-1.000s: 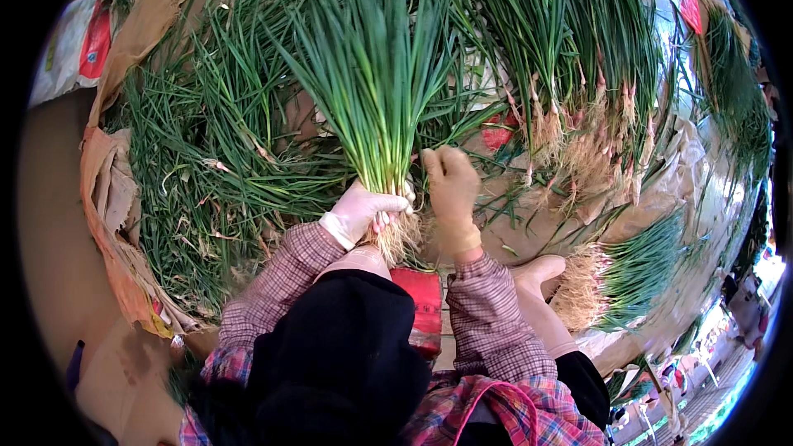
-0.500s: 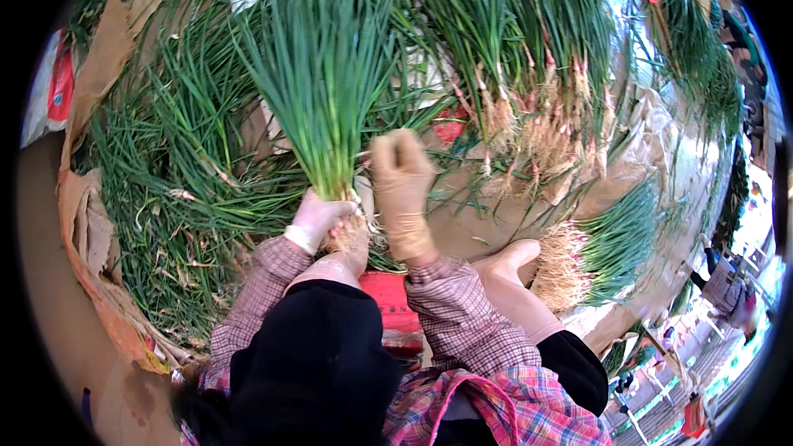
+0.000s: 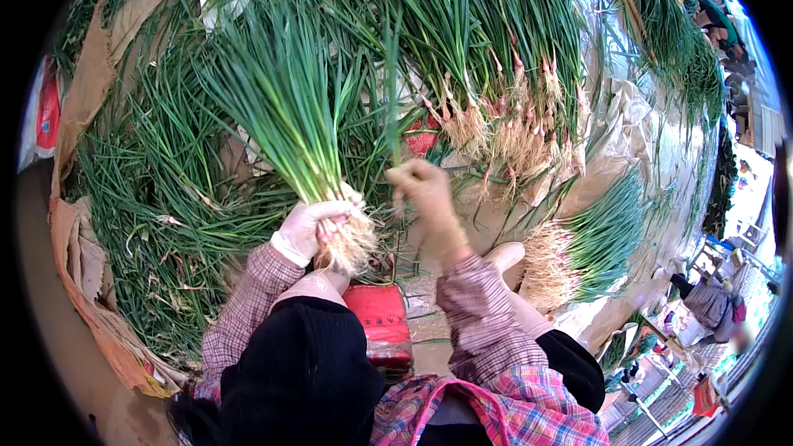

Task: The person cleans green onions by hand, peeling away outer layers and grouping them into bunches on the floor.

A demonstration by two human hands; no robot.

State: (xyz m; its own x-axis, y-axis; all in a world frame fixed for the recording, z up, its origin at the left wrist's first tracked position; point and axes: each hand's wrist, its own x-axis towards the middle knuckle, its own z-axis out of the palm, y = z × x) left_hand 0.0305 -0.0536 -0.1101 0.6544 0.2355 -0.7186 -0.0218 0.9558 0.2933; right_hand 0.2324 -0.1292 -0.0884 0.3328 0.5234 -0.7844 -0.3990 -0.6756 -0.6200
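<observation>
My left hand (image 3: pixel 307 227), in a pale glove, is closed round a thick bunch of spring onions (image 3: pixel 301 132). Their long green leaves fan up and away, and their pale, hairy roots (image 3: pixel 351 244) hang out beside my fingers. To the right of the bunch, my right hand (image 3: pixel 425 198) wears a tan glove and is blurred by motion. Its fingers are pinched on a single blurred spring onion (image 3: pixel 393 107) whose green leaves point up; its lower end is hidden by the hand.
Loose spring onions (image 3: pixel 157 223) cover the ground on the left. A large pile with roots toward me (image 3: pixel 529 128) lies at the far right, and a bundle (image 3: pixel 599 235) lies by my right foot. Between my legs is a red box-like object (image 3: pixel 377 322). Brown sacking (image 3: pixel 78 256) edges the left side.
The bunch in my left hand has tilted, its roots swinging right into fuller view. My right hand has moved slightly right and down, away from the bunch, with a spring onion showing in it.
</observation>
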